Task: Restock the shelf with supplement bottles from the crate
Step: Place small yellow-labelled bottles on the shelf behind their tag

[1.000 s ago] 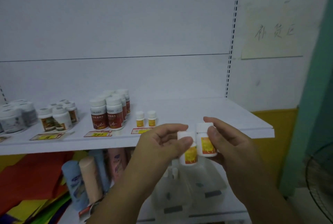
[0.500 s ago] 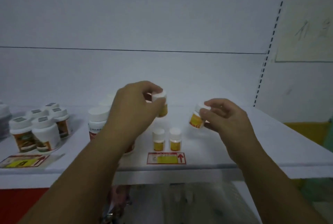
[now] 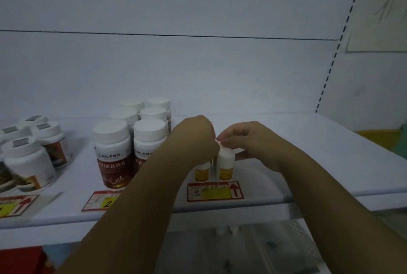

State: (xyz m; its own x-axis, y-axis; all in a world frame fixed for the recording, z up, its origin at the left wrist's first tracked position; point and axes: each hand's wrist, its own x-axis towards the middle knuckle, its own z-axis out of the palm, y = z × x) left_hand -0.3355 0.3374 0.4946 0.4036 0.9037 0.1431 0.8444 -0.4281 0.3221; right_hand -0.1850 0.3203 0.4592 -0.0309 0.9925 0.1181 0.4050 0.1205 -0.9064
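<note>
1. The left hand [image 3: 195, 139] reaches over the white shelf [image 3: 308, 163], its back toward the camera and its fingers curled out of sight; whether they grip a bottle cannot be told.
2. The right hand [image 3: 248, 141] sits just right of it, thumb and fingertips [image 3: 222, 140] pinched narrow above a white cap; they seem to touch it, though a firm grip cannot be told.
3. Beneath those fingertips stands a small yellow-labelled supplement bottle [image 3: 225, 163], upright on the shelf; a second small yellow-labelled bottle [image 3: 202, 171] stands just beside it, under the left hand and partly hidden.
4. In front of both bottles, toward the wrists, a red-and-yellow price tag [image 3: 214, 191] lies on the shelf edge.
5. Left of the left forearm stand larger red-labelled bottles [image 3: 113, 152] in rows; farther left, squat white jars [image 3: 28, 159].
6. Below the forearms, under the shelf, a translucent crate [image 3: 275, 247] shows, blurred.
</note>
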